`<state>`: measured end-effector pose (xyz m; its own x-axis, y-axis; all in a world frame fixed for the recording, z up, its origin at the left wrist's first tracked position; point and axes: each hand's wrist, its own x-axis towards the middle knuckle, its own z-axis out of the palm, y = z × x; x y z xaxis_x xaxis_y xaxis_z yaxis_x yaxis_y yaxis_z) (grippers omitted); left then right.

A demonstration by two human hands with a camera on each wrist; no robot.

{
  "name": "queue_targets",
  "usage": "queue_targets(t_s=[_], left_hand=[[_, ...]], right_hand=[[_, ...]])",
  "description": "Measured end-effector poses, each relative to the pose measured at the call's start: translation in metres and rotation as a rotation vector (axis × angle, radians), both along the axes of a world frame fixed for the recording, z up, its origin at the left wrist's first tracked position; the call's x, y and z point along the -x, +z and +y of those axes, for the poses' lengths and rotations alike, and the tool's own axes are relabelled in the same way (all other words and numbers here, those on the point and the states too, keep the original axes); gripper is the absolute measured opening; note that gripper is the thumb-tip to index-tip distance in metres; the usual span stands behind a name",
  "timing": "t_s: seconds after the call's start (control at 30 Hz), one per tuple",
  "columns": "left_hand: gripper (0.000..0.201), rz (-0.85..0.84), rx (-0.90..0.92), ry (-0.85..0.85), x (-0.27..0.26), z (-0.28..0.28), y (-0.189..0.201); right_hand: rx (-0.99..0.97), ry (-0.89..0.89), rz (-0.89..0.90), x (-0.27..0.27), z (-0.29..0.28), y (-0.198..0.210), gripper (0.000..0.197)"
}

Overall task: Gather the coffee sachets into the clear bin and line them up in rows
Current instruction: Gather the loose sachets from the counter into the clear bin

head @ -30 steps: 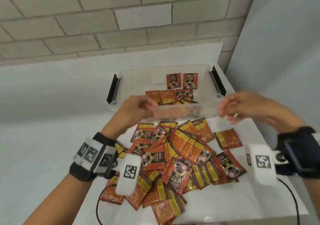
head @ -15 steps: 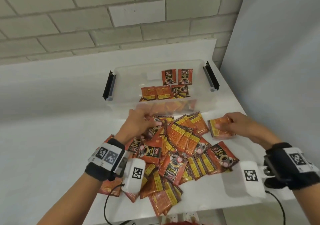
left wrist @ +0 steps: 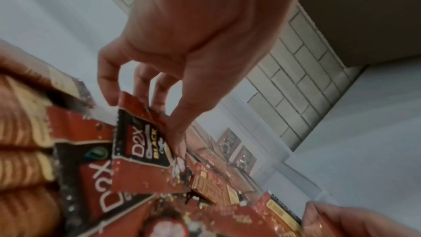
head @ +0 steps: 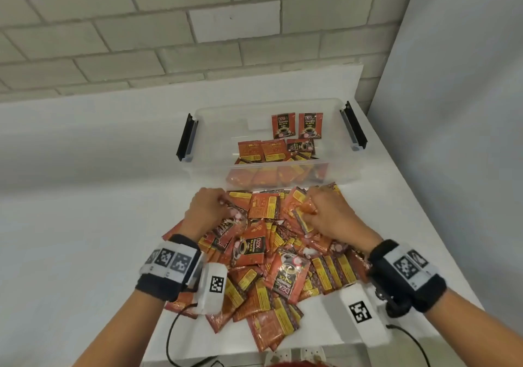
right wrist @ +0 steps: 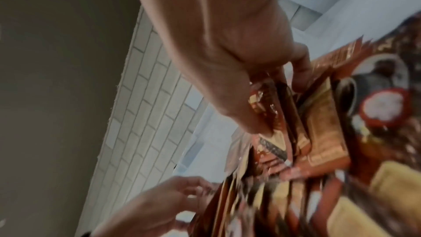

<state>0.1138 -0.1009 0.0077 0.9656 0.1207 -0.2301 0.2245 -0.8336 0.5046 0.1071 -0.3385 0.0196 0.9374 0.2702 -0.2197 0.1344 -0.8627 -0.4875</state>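
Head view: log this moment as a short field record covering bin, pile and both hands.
bin: clear bin with black latches, at the far end of the white table
in bin: two sachets upright at the back, more lying nearer the front
pile: loose sachets heaped on the table before the bin
left hand: pinches a sachet at the pile's far left
right hand: grips sachets at the pile's far right

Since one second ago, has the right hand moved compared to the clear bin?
Yes. The right hand came down from the near right corner of the clear bin toward the person and leftward, onto the sachet pile.
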Motion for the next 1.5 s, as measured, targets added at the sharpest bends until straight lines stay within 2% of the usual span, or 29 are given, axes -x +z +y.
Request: queue_targets(t_s=[0.17, 0.27, 0.33, 0.4, 0.43, 0.5, 0.53, 0.6, 0.73, 0.9, 1.03, 1.13, 1.17, 1.27, 1.33, 1.43, 1.5], left_hand=[[0.020, -0.153, 0.191, 0.085, 0.000, 0.017, 0.017], [0.030, -0.101, 0.460, 0.154, 0.000, 0.020, 0.030], [0.043, -0.015, 0.564, 0.198, -0.002, 0.015, 0.028], [0.060, 0.040, 0.530, 0.265, -0.004, 0.009, 0.016], [0.068, 0.050, 0.430, 0.280, -0.006, 0.007, 0.008], [0.080, 0.054, 0.208, 0.268, -0.006, 0.002, -0.004], [0.082, 0.055, 0.169, 0.266, -0.006, -0.001, -0.008], [0.076, 0.061, 0.196, 0.276, -0.007, -0.006, -0.009], [0.060, 0.126, 0.332, 0.305, -0.014, 0.002, -0.010], [0.038, 0.094, 0.540, 0.277, -0.008, 0.025, 0.003], [0.060, 0.131, 0.694, 0.257, 0.006, 0.044, 0.031], [0.079, 0.181, 0.688, 0.211, 0.019, 0.062, 0.041], [0.079, 0.202, 0.651, 0.204, 0.024, 0.066, 0.041], [0.052, 0.187, 0.469, 0.253, 0.038, 0.071, 0.024], [0.043, 0.148, 0.356, 0.300, 0.046, 0.070, 0.008], [0.027, 0.111, 0.268, 0.294, 0.054, 0.062, -0.004], [0.027, 0.107, 0.309, 0.301, 0.051, 0.060, -0.007]], right_hand=[[-0.382, -0.167, 0.177, -0.014, -0.036, 0.017, 0.020], [-0.677, -0.356, 0.312, -0.018, -0.058, 0.028, 0.029], [-0.736, -0.439, 0.359, -0.020, -0.072, 0.030, 0.042], [-0.676, -0.479, 0.415, -0.023, -0.077, 0.026, 0.046], [-0.623, -0.481, 0.436, -0.024, -0.077, 0.022, 0.045], [-0.512, -0.456, 0.465, -0.025, -0.072, 0.013, 0.032], [-0.475, -0.442, 0.469, -0.026, -0.068, 0.010, 0.023], [-0.454, -0.426, 0.459, -0.027, -0.064, 0.006, 0.010], [-0.466, -0.464, 0.452, -0.030, -0.068, 0.004, 0.011], [-0.567, -0.475, 0.402, -0.027, -0.082, 0.011, 0.010], [-0.698, -0.458, 0.410, -0.018, -0.101, 0.028, 0.015], [-0.712, -0.429, 0.494, 0.001, -0.117, 0.034, 0.023], [-0.665, -0.406, 0.511, 0.009, -0.120, 0.030, 0.024], [-0.408, -0.309, 0.491, 0.031, -0.118, 0.009, 0.026], [-0.251, -0.231, 0.444, 0.037, -0.115, -0.005, 0.029], [-0.153, -0.198, 0.421, 0.037, -0.111, -0.012, 0.030], [-0.128, -0.215, 0.422, 0.036, -0.109, -0.011, 0.028]])
